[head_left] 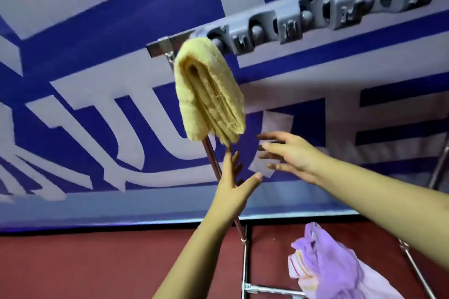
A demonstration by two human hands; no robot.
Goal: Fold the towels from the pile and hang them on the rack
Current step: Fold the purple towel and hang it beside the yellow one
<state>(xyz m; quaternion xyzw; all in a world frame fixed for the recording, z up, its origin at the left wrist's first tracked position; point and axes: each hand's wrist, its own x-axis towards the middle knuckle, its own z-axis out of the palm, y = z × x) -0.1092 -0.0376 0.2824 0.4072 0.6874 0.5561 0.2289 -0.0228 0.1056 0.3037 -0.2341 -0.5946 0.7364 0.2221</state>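
Observation:
A folded yellow towel (pixel 209 92) hangs over the left end of the grey top bar of the rack (pixel 303 17). My left hand (pixel 234 177) is raised just below the towel's lower edge, fingers straight, holding nothing. My right hand (pixel 289 153) reaches in from the right, a little below and right of the towel, fingers spread and empty. A crumpled purple towel (pixel 323 264) lies low at the right, by the rack's lower bars.
A slanted metal leg of the rack (pixel 213 160) runs down behind my left hand. Another leg (pixel 439 167) stands at the far right. A blue and white banner (pixel 97 104) fills the wall behind. Red floor (pixel 85 267) lies below.

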